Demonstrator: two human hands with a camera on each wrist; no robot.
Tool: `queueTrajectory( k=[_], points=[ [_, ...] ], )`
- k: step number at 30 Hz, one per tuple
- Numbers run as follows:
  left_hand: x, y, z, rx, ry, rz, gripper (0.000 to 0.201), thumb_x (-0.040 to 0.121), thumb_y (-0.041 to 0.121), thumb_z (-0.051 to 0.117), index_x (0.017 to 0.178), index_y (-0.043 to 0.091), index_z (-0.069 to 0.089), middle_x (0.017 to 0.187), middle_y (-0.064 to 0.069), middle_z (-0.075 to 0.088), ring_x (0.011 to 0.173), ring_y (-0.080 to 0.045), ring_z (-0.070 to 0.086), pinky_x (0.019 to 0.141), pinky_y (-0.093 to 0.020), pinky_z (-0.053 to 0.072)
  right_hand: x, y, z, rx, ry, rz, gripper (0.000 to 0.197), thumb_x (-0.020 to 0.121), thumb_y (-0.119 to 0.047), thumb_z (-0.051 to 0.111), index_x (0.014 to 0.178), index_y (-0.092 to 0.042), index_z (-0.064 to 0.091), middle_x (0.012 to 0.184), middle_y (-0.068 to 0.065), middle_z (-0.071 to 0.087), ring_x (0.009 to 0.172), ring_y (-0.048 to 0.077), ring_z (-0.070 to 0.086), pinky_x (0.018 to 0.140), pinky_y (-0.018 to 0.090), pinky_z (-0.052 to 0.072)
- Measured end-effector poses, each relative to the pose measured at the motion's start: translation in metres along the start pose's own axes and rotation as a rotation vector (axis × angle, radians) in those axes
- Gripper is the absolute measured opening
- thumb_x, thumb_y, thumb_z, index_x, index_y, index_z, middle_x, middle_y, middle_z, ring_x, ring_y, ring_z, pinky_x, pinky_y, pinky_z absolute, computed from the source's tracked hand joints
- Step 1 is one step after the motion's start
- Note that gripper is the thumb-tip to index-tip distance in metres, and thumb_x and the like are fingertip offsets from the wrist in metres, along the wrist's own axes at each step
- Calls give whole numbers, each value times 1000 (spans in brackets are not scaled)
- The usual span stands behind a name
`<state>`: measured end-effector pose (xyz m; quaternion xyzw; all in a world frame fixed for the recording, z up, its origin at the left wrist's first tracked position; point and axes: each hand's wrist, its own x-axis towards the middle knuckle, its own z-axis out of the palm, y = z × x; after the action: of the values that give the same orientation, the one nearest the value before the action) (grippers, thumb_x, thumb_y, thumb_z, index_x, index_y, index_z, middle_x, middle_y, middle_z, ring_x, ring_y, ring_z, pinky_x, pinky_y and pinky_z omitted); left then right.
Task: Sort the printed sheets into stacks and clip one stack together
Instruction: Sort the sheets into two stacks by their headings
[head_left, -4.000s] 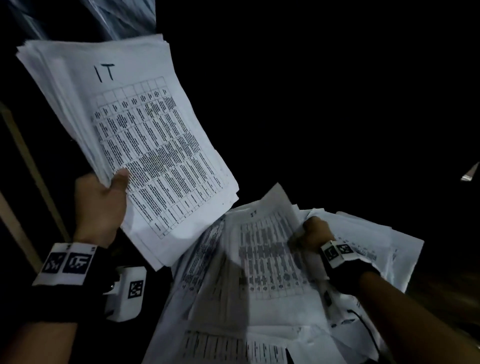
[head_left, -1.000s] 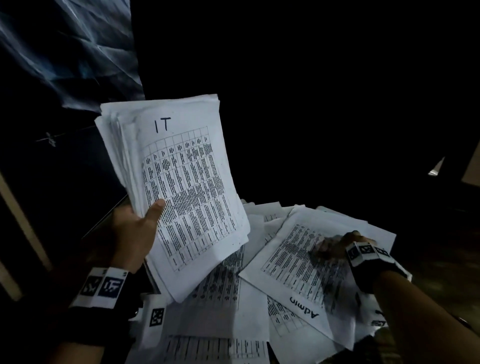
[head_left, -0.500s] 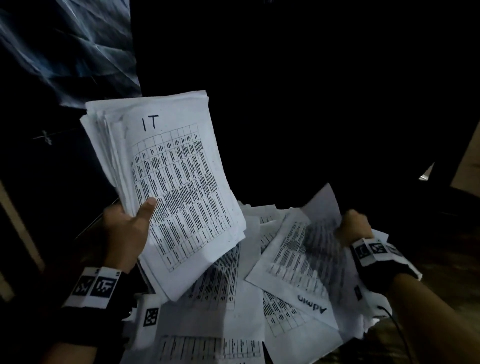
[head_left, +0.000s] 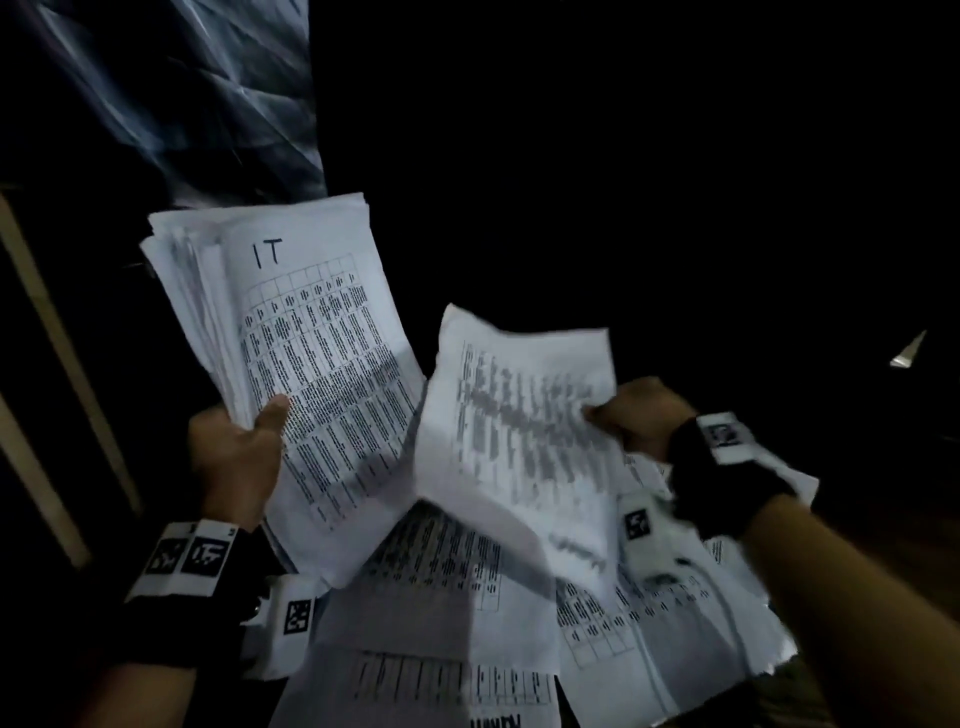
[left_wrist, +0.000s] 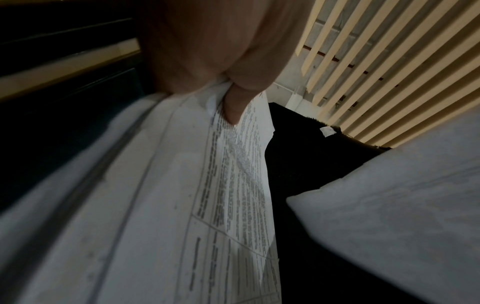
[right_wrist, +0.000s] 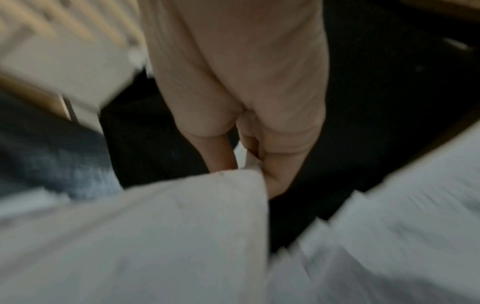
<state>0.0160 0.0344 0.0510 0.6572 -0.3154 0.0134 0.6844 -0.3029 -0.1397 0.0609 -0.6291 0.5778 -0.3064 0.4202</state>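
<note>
Right hand (head_left: 641, 415) has lifted loose sheet (head_left: 519, 415) — beside IT stack (head_left: 311, 364)

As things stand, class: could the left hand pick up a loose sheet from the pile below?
Probably not: the left hand already grips the IT stack, which also overhangs the loose pile.

The left hand (head_left: 234, 457) is raised, thumb pressed flat across the front of what its grip holds, fingers hidden behind. The right hand (head_left: 641, 415) is lifted at similar height, fingers curled in a tight pinch, forearm reaching in from the lower right.
</note>
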Motion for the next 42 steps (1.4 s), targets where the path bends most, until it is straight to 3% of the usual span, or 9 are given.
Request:
queueTrajectory(
  k=[3,6,11,21,25,29,34,39,42],
  points=[
    [-7,0,1,-8,-22,-20,37,85,14,68,107,-15,60,105,-26,65,103,-31,62,83,-40,46,-4,23,57,-259,-104,31,34,82,-13,66,110,6,63,98,19,62,81,23,57,74,31,50],
    [-10,-7,2,-34,-45,-34,31,85,12,68,103,-13,63,106,-32,66,101,-39,64,85,-42,48,-17,32,95,-342,-44,-9,17,81,-7,66,80,10,62,100,26,66,86,30,62,75,32,50],
    [-12,-12,4,-13,-46,-15,31,84,17,70,97,-10,65,97,-27,68,98,-39,66,87,-50,51,-16,26,110,-406,77,-53,29,84,-9,63,107,7,58,113,23,65,104,34,64,75,28,49],
    [-4,-9,4,-102,-32,-13,39,85,16,69,107,-15,60,111,-33,64,105,-41,63,91,-51,49,-3,24,-6,-575,438,-162,24,85,-15,67,96,5,60,92,21,57,83,33,55,67,32,36],
    [-8,-8,8,-106,-63,-53,36,85,17,69,114,-4,64,110,-16,66,103,-30,63,96,-49,49,-2,55,-21,-656,411,-204,21,90,-8,58,105,6,65,108,28,64,96,41,59,72,40,41],
    [-12,-10,12,-75,-90,-36,28,86,15,68,98,-10,65,89,-13,63,84,-25,60,79,-39,49,-7,43,-54,-478,524,-315,17,84,-13,67,76,0,62,79,26,63,74,27,59,66,36,43],
    [-15,-7,11,-73,-93,0,21,87,11,66,86,-9,61,83,-12,57,80,-19,54,71,-30,38,-1,17,-106,288,602,-296,19,82,-9,67,64,-8,61,49,2,63,42,15,56,46,30,52],
    [-16,-10,9,-27,-93,6,31,87,13,67,66,0,47,63,-7,48,66,-18,49,64,-30,34,-5,31,-106,351,227,13,7,88,-11,59,81,-13,58,54,-3,70,46,8,66,44,19,55],
    [-16,-12,13,-14,-111,-22,41,86,17,68,56,4,43,53,-3,42,56,-17,45,58,-27,34,-20,56,-65,-79,168,97,8,85,-12,64,78,-9,60,63,6,67,37,3,60,38,16,50]
  ],
)
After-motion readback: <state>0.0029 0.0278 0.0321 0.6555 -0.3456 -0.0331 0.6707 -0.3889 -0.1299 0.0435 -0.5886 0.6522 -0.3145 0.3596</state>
